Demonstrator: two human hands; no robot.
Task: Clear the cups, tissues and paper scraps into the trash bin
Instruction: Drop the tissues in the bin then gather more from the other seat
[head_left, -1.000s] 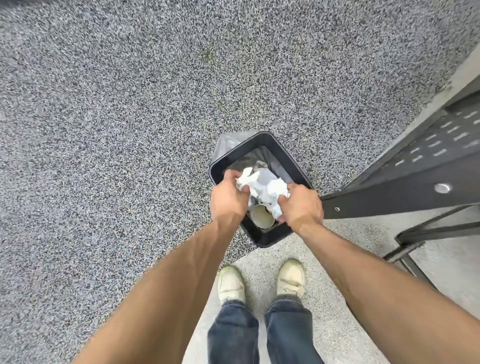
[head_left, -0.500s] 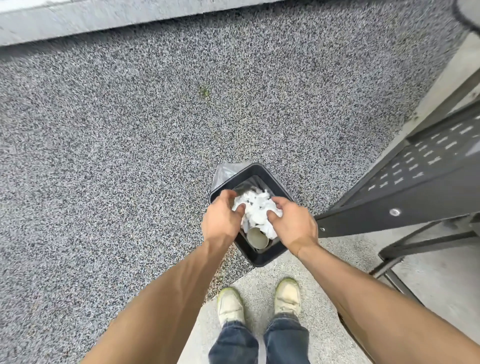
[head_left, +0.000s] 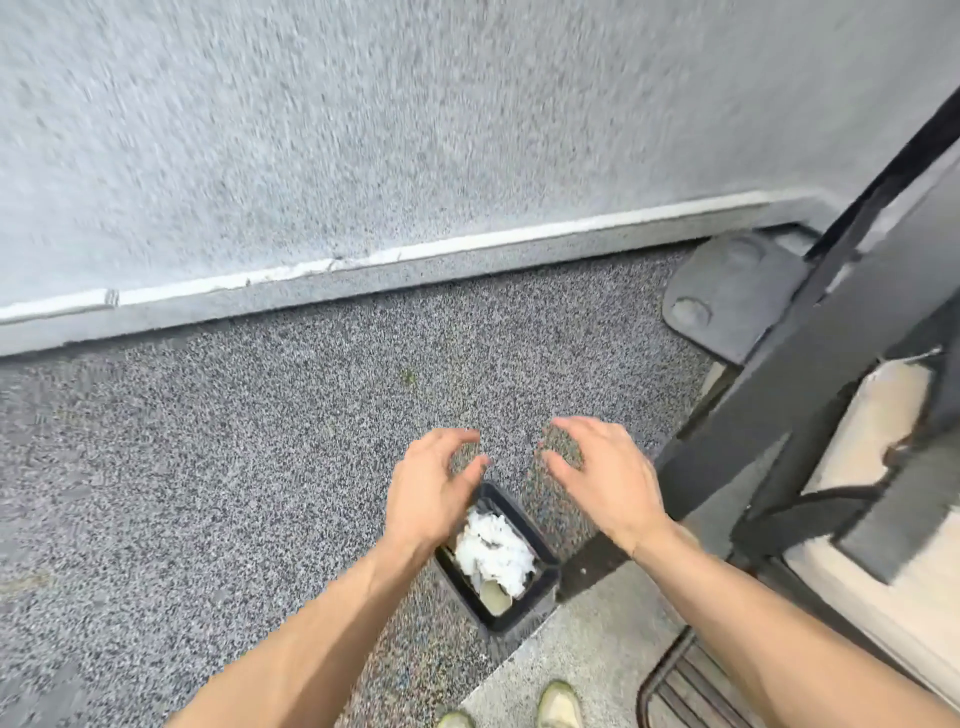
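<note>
Two hands are being held above the trash bin: the left hand and the right hand are both being kept spread and empty. Crumpled tissues and a paper cup are being contained inside the bin on the speckled floor.

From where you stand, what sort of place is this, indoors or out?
Probably outdoors, a paved patio or walkway. The speckled pebble floor runs up to a rough wall with a low kerb, and dark metal furniture stands beside a small trash bin.
</note>
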